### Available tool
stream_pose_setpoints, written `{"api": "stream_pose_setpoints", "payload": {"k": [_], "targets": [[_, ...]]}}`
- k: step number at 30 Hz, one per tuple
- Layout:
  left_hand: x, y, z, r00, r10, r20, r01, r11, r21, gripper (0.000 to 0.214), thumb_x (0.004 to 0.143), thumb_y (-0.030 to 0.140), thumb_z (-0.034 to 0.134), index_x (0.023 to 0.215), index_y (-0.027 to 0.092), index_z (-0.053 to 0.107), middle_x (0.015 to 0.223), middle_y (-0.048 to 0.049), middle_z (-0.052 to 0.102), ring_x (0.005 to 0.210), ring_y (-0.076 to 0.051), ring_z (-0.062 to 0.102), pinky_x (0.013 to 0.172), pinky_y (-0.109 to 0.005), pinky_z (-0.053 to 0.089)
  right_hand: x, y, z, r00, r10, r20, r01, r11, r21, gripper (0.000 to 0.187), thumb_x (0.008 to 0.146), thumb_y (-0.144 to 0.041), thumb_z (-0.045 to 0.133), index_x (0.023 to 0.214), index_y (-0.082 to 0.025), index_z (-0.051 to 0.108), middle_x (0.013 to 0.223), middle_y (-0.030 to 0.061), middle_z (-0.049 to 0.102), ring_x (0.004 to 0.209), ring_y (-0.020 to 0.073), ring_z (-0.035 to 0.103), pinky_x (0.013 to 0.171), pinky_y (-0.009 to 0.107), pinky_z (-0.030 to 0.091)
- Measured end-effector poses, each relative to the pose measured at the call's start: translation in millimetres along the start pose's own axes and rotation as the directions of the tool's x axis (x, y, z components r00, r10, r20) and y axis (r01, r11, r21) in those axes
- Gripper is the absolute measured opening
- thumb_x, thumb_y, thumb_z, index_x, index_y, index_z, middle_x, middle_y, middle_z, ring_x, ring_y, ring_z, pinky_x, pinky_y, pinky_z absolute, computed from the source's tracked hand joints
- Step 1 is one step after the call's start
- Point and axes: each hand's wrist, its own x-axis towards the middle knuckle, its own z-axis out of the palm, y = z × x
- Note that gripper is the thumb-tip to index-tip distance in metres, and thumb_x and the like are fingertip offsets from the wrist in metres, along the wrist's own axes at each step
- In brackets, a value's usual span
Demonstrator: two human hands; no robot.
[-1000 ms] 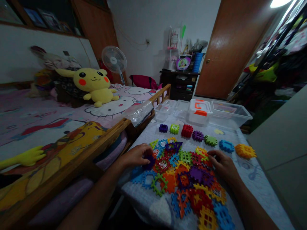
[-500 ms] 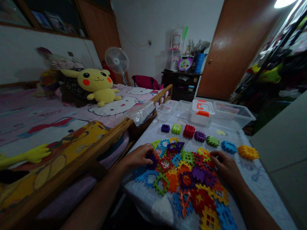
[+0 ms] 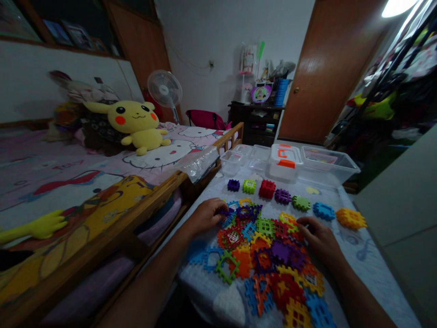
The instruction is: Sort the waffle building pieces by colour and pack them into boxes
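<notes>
A heap of flat plastic interlocking tiles [image 3: 266, 255] in many colours lies on the white cloth-covered table [image 3: 362, 269]. My left hand [image 3: 206, 214] rests at the heap's far left edge, fingers curled and pinched on a small purple tile [image 3: 225, 212]. My right hand [image 3: 316, 237] lies on the heap's right side, fingers bent down onto red and yellow tiles; I cannot make out whether it grips one. Beyond the heap stands a row of assembled cubes: purple [image 3: 233, 185], green [image 3: 249, 186], red [image 3: 266, 188], and several more to the right, ending in an orange one [image 3: 351, 218].
Clear plastic boxes [image 3: 327, 164] and a white case with orange handle [image 3: 285, 159] stand at the table's far edge. A wooden-railed bed [image 3: 150, 196] with a yellow plush toy [image 3: 136, 125] runs along the left. A fan, a dark cabinet and a brown door are behind.
My left hand has moved away from me along the heap's left edge, carrying the purple tile. My right hand has barely shifted.
</notes>
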Motion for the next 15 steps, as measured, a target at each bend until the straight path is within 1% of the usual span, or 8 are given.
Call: {"api": "stream_pose_setpoints", "payload": {"k": [3,6,8,10,12,15], "targets": [[-7,-1,2.9,0.998,-0.002,0.06,0.006,0.997,-0.072,0.024,0.08,0.015,0.055,0.098,0.019,0.07,0.099,-0.0043,0.071,0.092,-0.018,0.064,0.087,-0.028,0.048,0,0,0,1.0,0.003,-0.004,-0.003,1.0,-0.001,0.035,0.078,-0.047,0.05,0.085,-0.019,0.07,0.08,0.0061,0.071,0.067,0.021,0.063,0.065,0.033,0.049],[-12,-2,-2.6,0.997,-0.022,0.076,0.034,0.987,-0.159,0.026,0.083,0.018,0.053,0.102,0.02,0.071,0.103,-0.0035,0.072,0.094,-0.018,0.065,0.089,-0.029,0.048,0,-1,0,1.0,0.004,-0.006,-0.004,1.0,0.007,0.034,0.077,-0.047,0.051,0.084,-0.02,0.07,0.08,0.0061,0.071,0.066,0.0209,0.063,0.064,0.032,0.049],[-14,-4,-6.2,0.996,-0.037,0.08,0.055,0.972,-0.229,0.026,0.083,0.021,0.053,0.102,0.019,0.07,0.103,-0.0039,0.072,0.095,-0.019,0.065,0.087,-0.03,0.048,0,-1,0,1.0,-0.004,-0.008,0.004,1.0,0.006,0.034,0.077,-0.047,0.051,0.083,-0.02,0.07,0.08,0.0062,0.072,0.066,0.0208,0.063,0.063,0.032,0.049],[-15,-7,-7.0,0.994,-0.077,0.071,0.095,0.946,-0.31,0.027,0.082,0.023,0.054,0.105,0.018,0.069,0.101,-0.0048,0.072,0.092,-0.019,0.065,0.081,-0.029,0.05,-1,-1,0,1.0,-0.015,-0.012,0.015,1.0,0.004,0.033,0.077,-0.046,0.052,0.082,-0.02,0.07,0.082,0.0066,0.072,0.067,0.0208,0.064,0.064,0.032,0.049],[-14,-11,-4.7,0.989,-0.14,0.05,0.149,0.917,-0.371,0.028,0.08,0.024,0.056,0.105,0.017,0.067,0.099,-0.005,0.07,0.084,-0.018,0.064,0.073,-0.027,0.05,-1,-1,0,1.0,-0.018,-0.013,0.018,1.0,0.005,0.034,0.077,-0.047,0.052,0.083,-0.019,0.07,0.081,0.0068,0.072,0.067,0.0209,0.064,0.064,0.032,0.049],[-12,-17,1.4,0.975,-0.223,-0.005,0.203,0.895,-0.398,0.026,0.076,0.025,0.059,0.099,0.016,0.066,0.091,-0.0037,0.068,0.074,-0.016,0.062,0.063,-0.024,0.047,-1,0,0,1.0,-0.008,-0.012,0.008,1.0,0.006,0.035,0.078,-0.048,0.051,0.084,-0.019,0.07,0.078,0.0063,0.071,0.066,0.021,0.064,0.063,0.032,0.049]]}}
